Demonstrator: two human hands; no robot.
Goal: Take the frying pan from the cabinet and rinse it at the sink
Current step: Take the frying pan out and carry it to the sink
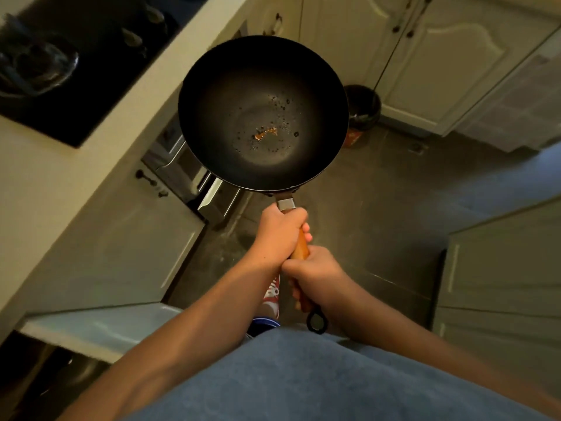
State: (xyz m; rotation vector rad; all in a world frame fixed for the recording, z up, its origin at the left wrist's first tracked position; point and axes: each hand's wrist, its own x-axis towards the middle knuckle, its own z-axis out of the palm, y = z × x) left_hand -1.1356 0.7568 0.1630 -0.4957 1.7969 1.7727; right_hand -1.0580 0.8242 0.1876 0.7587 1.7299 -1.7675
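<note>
A black frying pan hangs in the air over the kitchen floor, bowl facing up, with small brown crumbs and droplets inside. Its wooden handle runs back toward me and ends in a black hanging loop. My left hand grips the handle close to the metal collar. My right hand grips the rear part of the handle, just behind the left. An open lower cabinet with metal racks shows under the pan's left side. No sink is in view.
A pale countertop with a black cooktop runs along the left. White cabinet doors stand ahead, with a dark waste bin in front of them. Another cabinet is on the right. An open door panel juts out at lower left.
</note>
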